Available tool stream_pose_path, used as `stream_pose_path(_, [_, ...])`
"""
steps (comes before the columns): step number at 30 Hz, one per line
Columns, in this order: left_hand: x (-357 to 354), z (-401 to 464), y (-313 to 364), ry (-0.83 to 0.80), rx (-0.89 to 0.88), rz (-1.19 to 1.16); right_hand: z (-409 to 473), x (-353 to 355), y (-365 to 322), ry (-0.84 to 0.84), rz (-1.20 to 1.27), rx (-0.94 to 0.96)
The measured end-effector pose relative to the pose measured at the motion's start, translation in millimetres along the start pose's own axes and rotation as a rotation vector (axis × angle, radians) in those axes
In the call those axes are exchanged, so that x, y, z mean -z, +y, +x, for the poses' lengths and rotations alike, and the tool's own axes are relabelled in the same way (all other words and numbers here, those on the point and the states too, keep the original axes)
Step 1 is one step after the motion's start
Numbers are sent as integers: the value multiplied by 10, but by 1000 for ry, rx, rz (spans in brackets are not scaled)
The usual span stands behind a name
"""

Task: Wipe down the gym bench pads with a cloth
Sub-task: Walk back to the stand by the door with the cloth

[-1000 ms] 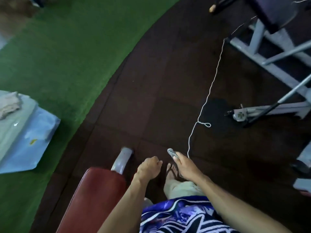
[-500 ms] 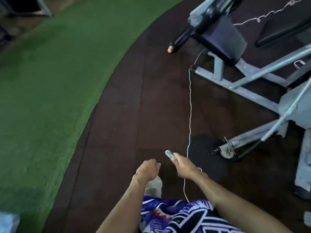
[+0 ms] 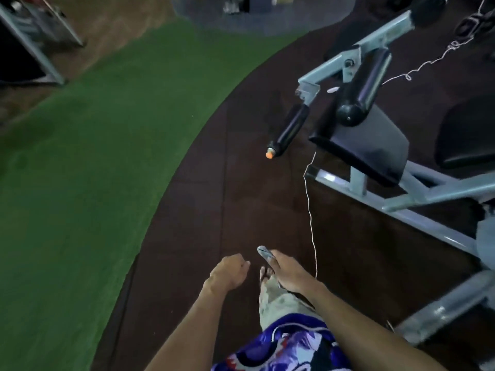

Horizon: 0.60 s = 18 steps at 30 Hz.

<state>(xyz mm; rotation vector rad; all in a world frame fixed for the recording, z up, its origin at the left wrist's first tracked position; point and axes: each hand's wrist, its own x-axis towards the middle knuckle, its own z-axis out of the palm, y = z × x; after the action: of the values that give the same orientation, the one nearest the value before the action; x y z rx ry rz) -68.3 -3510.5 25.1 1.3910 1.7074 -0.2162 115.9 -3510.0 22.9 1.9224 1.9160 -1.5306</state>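
My left hand is curled into a fist with nothing in it, low in the middle of the view. Just to its right, my right hand is closed on a small grey object that sticks out past my fingers; I cannot tell what it is. A thin white string runs from beside that hand up to a grey-framed gym machine. The machine carries a black seat pad, a black roller pad and another black pad at the right edge. No cloth is in view.
Dark rubber floor tiles lie ahead, bordered on the left by green turf. A black handle with an orange tip juts out from the machine over the floor. Another metal frame stands at the far left.
The view has swung up and forward. The red bench and the sheets on the turf have left the frame, and the grey machine looks closer. Both hands keep the same pose.
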Motion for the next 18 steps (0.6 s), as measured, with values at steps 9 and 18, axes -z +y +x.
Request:
stream_pose_path(9, [1794, 1846, 759, -16, 48, -25, 2132, 1614, -1015, -58, -103, 39])
stream_pose_path(18, [3965, 3991, 1168, -89, 14, 48, 4530, 2991, -2067, -61, -8, -99])
